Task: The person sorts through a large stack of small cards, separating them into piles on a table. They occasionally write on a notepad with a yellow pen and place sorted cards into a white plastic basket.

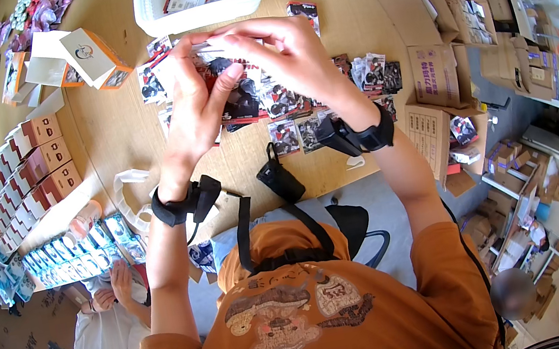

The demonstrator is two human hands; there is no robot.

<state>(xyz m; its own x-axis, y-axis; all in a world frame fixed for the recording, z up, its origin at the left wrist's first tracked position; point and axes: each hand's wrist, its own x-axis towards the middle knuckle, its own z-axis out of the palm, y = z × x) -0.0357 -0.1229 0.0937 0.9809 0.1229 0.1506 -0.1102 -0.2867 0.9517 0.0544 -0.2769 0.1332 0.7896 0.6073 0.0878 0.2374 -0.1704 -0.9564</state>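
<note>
Both hands are raised over a wooden table and hold a flat printed packet with red, black and white artwork. My left hand grips its left side, thumb lying across the front. My right hand curls over the packet's upper right, with the fingertips of both hands meeting near the top edge. Fingers partly cover that edge, so whether it is open cannot be seen. Beneath and around the hands lie many similar illustrated packets, some in overlapping piles. Another packet lies just beyond my right hand.
A white plastic basket with packets stands at the far side. Orange-and-white boxes and stacked small cartons are left; cardboard boxes border the right. A black pouch lies near the front edge. A co-worker sits at lower left.
</note>
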